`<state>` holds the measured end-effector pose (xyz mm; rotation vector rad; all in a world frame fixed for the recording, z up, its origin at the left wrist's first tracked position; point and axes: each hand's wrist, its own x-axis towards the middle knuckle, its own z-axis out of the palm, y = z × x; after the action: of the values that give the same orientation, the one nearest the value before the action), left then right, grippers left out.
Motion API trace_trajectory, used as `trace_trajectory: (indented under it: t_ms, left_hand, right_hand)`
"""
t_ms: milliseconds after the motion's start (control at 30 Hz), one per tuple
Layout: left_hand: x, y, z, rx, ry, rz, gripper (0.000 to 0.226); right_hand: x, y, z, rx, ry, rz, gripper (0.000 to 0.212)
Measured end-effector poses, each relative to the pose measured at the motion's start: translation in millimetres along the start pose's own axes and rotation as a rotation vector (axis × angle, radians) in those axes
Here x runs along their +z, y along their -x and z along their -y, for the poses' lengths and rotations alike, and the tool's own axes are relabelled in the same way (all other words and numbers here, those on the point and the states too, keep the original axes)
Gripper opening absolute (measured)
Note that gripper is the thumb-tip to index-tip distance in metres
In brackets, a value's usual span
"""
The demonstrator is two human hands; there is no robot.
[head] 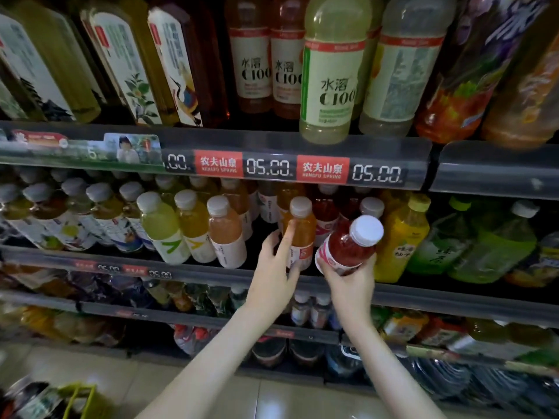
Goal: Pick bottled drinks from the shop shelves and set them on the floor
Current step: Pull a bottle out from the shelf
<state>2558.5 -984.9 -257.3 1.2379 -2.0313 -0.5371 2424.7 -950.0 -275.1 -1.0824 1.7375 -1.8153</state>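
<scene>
Our right hand grips the red bottle low, tipped forward clear of the shelf. Our left hand wraps the upright orange bottle, likely to take both together.

We get dim, warm light overall; top-shelf bottles lit brightest. Lower shelves drop into shadow and smear. Small glare patch on floor tiles. Wide-angle bows the edges; price strip sharpest.
</scene>
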Motion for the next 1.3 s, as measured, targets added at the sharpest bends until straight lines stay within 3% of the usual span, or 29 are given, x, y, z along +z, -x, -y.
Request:
trace_trajectory:
  t_ms: [367, 567, 700, 900, 1067, 1300]
  left_hand:
    - [49.8, -36.7, 32.0, -0.014, 0.111, -0.140, 0.101]
    - [52.9, -38.7, 44.8, 0.012, 0.128, -0.129, 0.102]
    - [53.3, -37.2, 46.5, 0.030, 0.125, -0.131, 0.104]
    - [55.2, -31.1, 47.1, 0.074, 0.067, -0.138, 0.090]
    - [58.9, -28.0, 45.1, 0.097, -0.003, -0.119, 0.090]
    - [58.3, -18.5, 28.1, 0.020, -0.011, -0.092, 0.083]
  right_hand:
    - [41.4, -13.2, -54.9, -0.091, 0.161, -0.092, 0.054]
    - [49.3, -8.0, -55.9, -0.067, 0.544, -0.101, 0.079]
    - [48.9, -6.5, -50.6, -0.101, 0.599, -0.135, 0.086]
    - [43.4, -11.2, -45.3, -0.386, 0.676, -0.188, 0.089]
    - [41.8, -13.6, -54.2, -0.490, 0.870, -0.075, 0.122]
    - [37.5, -11.3, -42.9, -0.456, 0.937, -0.071, 0.113]
